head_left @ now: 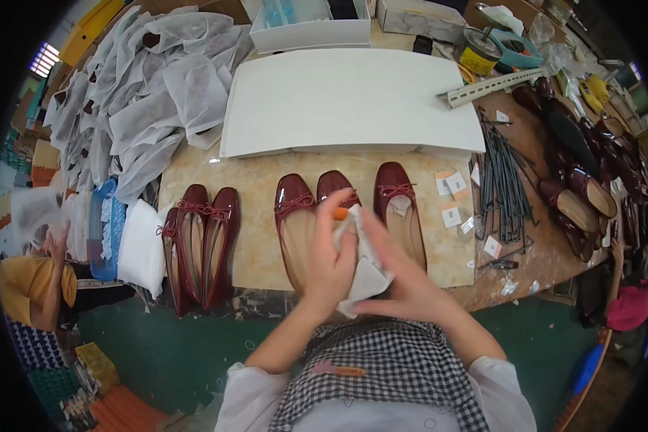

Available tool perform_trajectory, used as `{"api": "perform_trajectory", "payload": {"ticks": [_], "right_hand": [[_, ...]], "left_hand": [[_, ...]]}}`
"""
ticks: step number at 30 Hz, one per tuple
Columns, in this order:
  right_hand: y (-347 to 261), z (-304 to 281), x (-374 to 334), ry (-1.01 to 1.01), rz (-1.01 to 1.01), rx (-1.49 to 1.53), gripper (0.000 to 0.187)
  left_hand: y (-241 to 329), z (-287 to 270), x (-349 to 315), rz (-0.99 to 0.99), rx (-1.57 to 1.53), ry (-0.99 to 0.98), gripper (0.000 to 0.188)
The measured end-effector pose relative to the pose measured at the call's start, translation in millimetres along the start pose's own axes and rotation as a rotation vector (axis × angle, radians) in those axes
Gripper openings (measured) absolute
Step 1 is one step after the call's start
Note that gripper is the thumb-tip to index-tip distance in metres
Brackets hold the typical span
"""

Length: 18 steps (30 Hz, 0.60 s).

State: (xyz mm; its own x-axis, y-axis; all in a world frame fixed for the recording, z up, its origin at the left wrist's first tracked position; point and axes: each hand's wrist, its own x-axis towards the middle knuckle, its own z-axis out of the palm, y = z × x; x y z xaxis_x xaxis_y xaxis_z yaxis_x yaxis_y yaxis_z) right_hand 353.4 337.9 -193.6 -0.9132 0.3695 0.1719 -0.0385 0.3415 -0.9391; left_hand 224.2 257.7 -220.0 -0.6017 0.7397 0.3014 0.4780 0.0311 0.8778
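Note:
In front of my body, both hands are around a crumpled piece of white tissue paper (367,277). My left hand (330,263) grips it from the left, with a small orange thing (340,214) at its fingers that I cannot make out. My right hand (410,288) holds the paper from the right, its fingers slightly smeared. Behind the hands stand dark red ballet flats with bows: a left one (289,205), a middle one (332,182) mostly hidden by my left hand, and a right one (393,180) with a wad of white paper (401,204) inside.
More red flats (219,216) stand at left beside a white padded bundle (142,245). A large white board (353,101) lies behind. Wrapped shoes (173,93) pile at far left; dark sticks (507,180), small labels (451,216) and loose shoes (576,194) lie right. People work at both sides.

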Motion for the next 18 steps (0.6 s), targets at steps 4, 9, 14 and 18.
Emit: {"api": "perform_trajectory", "payload": {"ticks": [4,9,14,18], "right_hand": [[62,-12,27,0.209,0.357,0.373,0.064],[74,20,30,-0.093,-0.094,-0.831,0.041],[104,52,68,-0.058,-0.077,-1.034,0.041],[82,22,60,-0.007,-0.108,-0.729,0.054]], "left_hand": [[-10,-3,-17,-0.481,-0.526,-0.088,0.030],[-22,15,-68,0.093,0.435,-0.554,0.021],[-19,23,-69,0.153,0.458,-0.537,0.019],[-20,21,-73,0.097,0.474,-0.555,0.022]]}}
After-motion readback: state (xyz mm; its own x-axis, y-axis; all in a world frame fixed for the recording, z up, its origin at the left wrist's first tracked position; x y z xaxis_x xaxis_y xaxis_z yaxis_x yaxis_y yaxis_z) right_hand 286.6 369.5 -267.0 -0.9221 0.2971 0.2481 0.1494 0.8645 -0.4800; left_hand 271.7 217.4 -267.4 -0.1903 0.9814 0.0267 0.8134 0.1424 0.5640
